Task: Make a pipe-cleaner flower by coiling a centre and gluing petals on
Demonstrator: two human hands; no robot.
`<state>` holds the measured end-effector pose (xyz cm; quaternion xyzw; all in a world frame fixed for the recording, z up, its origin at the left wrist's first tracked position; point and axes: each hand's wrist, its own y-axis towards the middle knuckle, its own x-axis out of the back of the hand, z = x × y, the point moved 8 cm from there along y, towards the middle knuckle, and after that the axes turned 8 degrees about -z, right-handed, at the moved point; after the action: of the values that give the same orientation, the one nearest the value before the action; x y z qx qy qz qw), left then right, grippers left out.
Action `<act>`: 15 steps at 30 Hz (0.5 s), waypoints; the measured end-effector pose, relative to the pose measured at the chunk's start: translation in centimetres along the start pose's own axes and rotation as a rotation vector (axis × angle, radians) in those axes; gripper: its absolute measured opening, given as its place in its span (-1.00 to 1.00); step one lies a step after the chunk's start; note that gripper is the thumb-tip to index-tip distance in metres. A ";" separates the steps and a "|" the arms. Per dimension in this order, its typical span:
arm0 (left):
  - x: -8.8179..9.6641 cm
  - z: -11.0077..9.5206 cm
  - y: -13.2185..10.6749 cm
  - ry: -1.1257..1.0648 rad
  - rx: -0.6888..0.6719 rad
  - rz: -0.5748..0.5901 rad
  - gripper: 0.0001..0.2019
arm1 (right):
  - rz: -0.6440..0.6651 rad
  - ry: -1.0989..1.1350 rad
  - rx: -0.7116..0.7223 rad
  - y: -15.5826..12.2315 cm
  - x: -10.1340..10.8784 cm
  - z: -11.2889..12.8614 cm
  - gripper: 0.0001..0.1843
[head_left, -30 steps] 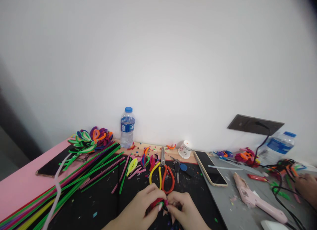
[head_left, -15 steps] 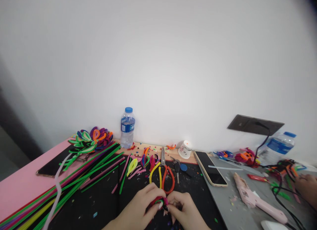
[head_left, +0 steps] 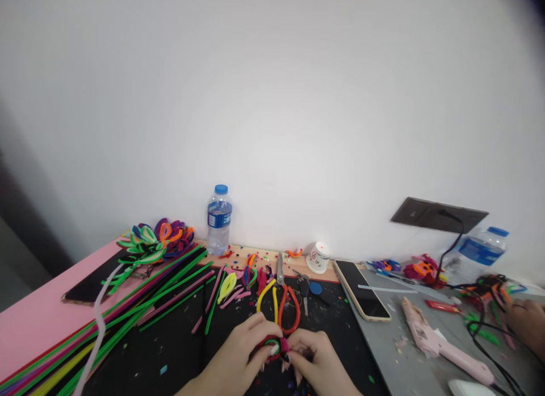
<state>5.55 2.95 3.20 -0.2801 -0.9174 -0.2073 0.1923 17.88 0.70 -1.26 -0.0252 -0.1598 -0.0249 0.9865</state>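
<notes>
Between my hands, low in the head view, is a small bent piece of pipe cleaner [head_left: 280,346] in magenta, red, green and black. My left hand [head_left: 247,350] pinches it from the left, thumb and fingers pressed together. From the right, my right hand [head_left: 315,356] grips its dark end with thumb and forefinger. My fingers cover much of the piece. Just beyond them lie scissors [head_left: 280,270] with one yellow and one red handle, blades pointing to the wall. Left of the scissors are a yellow pipe-cleaner loop [head_left: 227,287] and several short cut pieces.
Long pipe cleaners [head_left: 140,311] and a finished-looking flower bunch [head_left: 164,240] lie left, near a water bottle [head_left: 219,220]. A paper cup [head_left: 318,257], keys [head_left: 304,287] and a phone [head_left: 361,290] lie behind and right. Farther right are a pink glue gun [head_left: 443,345], cables and another person's hand [head_left: 528,325].
My left hand has shifted very slightly, and more of the green loop shows between my fingers. Both hands keep hold of the piece; nothing else visibly moved.
</notes>
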 end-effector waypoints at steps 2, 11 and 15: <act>0.0 0.0 0.0 -0.003 0.002 -0.002 -0.79 | 0.004 0.009 -0.004 0.0 0.0 -0.1 -0.90; 0.4 0.2 0.0 -0.014 0.017 -0.054 -0.76 | 0.001 0.022 -0.011 0.1 0.2 -0.2 -0.84; 1.0 0.1 0.1 -0.002 0.031 -0.092 -0.78 | -0.004 0.024 0.020 0.1 0.7 0.5 -0.79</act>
<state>4.85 3.50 3.64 -0.2347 -0.9326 -0.2015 0.1861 18.38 0.85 -0.59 -0.0147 -0.1483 -0.0258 0.9885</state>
